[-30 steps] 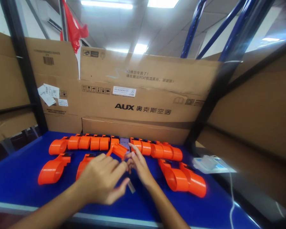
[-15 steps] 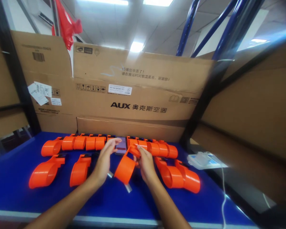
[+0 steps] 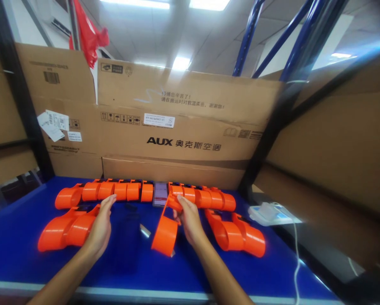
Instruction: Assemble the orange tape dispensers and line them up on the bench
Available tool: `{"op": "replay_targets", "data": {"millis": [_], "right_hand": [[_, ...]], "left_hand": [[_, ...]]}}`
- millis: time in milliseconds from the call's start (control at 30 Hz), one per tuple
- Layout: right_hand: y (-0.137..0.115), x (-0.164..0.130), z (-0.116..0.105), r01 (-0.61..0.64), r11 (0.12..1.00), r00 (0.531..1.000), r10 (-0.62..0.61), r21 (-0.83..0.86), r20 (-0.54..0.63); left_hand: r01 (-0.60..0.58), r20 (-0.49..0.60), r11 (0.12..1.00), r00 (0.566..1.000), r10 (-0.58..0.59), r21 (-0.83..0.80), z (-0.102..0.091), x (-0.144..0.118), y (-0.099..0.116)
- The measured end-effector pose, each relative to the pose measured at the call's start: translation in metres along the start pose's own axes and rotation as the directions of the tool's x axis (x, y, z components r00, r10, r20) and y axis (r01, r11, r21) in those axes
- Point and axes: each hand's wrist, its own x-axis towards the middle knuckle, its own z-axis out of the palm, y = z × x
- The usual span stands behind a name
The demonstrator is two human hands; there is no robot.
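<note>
My right hand (image 3: 190, 218) grips an orange plastic ring part (image 3: 165, 235) by its narrow upper arm, the wide ring hanging down to the left. Its fingers are closed round that arm. My left hand (image 3: 101, 228) is held flat, fingers stretched out, with its far side against a second orange ring part (image 3: 81, 228). That part lies close beside another orange ring part (image 3: 52, 234) on the blue table. A small silvery metal strip (image 3: 144, 231) lies between my hands, and another is mostly hidden behind the held part.
A row of similar orange parts (image 3: 97, 190) runs along the back, with a phone (image 3: 160, 195) among them. Two more parts (image 3: 253, 240) lie at the right. A white device with a cable (image 3: 272, 213) sits at the right edge. A cardboard wall (image 3: 183, 169) closes the back.
My left hand has moved left from beside the phone, and the second orange part has shifted left against its neighbour. My right hand keeps its part, which now hangs more upright.
</note>
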Motion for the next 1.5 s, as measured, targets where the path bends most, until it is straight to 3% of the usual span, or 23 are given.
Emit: {"op": "replay_targets", "data": {"millis": [133, 200, 233, 300, 367, 433, 500, 600, 667, 733, 833, 933, 1033, 1133, 1233, 1367, 1500], "right_hand": [[0.001, -0.003, 0.003, -0.007, 1.000, 0.999, 0.008, -0.026, 0.037], [0.002, -0.004, 0.006, -0.011, 0.999, 0.998, 0.013, -0.050, 0.055], [0.003, -0.005, 0.008, -0.010, 0.998, 0.998, 0.014, -0.065, 0.065], [0.005, -0.005, 0.009, 0.003, 0.995, 0.997, 0.005, -0.104, 0.075], [0.006, -0.003, 0.006, 0.042, 0.984, 0.998, -0.033, -0.173, 0.052], [0.003, -0.001, -0.001, 0.116, 0.950, 0.993, -0.118, -0.290, 0.010], [-0.002, 0.001, -0.011, 0.212, 0.864, 0.973, -0.232, -0.456, 0.012], [-0.013, -0.003, -0.023, 0.364, 0.602, 0.929, -0.295, -0.711, 0.225], [-0.018, -0.010, -0.026, 0.478, 0.424, 0.877, -0.180, -0.769, 0.445], [-0.019, -0.017, -0.025, 0.549, 0.327, 0.818, -0.020, -0.769, 0.575], [-0.013, -0.025, -0.019, 0.565, 0.266, 0.780, 0.134, -0.781, 0.611], [-0.007, -0.027, -0.014, 0.573, 0.241, 0.765, 0.185, -0.783, 0.617], [-0.005, -0.023, -0.014, 0.588, 0.259, 0.762, 0.139, -0.766, 0.632], [-0.009, -0.017, -0.018, 0.574, 0.338, 0.787, 0.025, -0.746, 0.616], [-0.013, -0.012, -0.022, 0.479, 0.536, 0.853, -0.095, -0.695, 0.514], [-0.013, -0.006, -0.024, 0.298, 0.843, 0.942, -0.185, -0.448, 0.279], [-0.011, 0.002, -0.024, 0.249, 0.928, 0.968, -0.227, -0.276, 0.110]], "left_hand": [[-0.049, 0.064, 0.999, 0.997, 0.050, -0.021, 0.021, -0.010, 0.016], [-0.015, 0.261, 0.999, 0.965, 0.023, -0.035, 0.042, -0.020, 0.027], [0.024, 0.374, 0.999, 0.927, -0.009, -0.036, 0.055, -0.024, 0.033], [0.130, 0.580, 0.990, 0.812, -0.071, -0.060, 0.081, -0.030, 0.043], [0.192, 0.701, 0.976, 0.710, -0.066, -0.102, 0.104, -0.029, 0.048], [0.181, 0.697, 0.974, 0.716, -0.034, -0.138, 0.119, -0.021, 0.047], [0.161, 0.650, 0.974, 0.759, -0.018, -0.161, 0.125, -0.010, 0.042], [0.170, 0.539, 0.950, 0.843, -0.002, -0.261, 0.118, 0.007, 0.032], [0.199, 0.468, 0.926, 0.884, -0.028, -0.320, 0.109, 0.014, 0.027], [0.208, 0.408, 0.912, 0.912, -0.050, -0.353, 0.102, 0.018, 0.024], [0.205, 0.373, 0.908, 0.926, -0.059, -0.366, 0.099, 0.018, 0.023], [0.211, 0.390, 0.909, 0.919, -0.059, -0.360, 0.101, 0.015, 0.023], [0.205, 0.397, 0.912, 0.916, -0.051, -0.356, 0.103, 0.010, 0.024], [0.198, 0.410, 0.911, 0.912, -0.036, -0.362, 0.104, 0.006, 0.024], [0.201, 0.430, 0.910, 0.903, -0.028, -0.363, 0.105, 0.003, 0.023], [0.161, 0.423, 0.933, 0.906, -0.010, -0.322, 0.107, 0.002, 0.019], [0.105, 0.466, 0.949, 0.883, 0.049, -0.299, 0.108, 0.002, 0.015]]}}
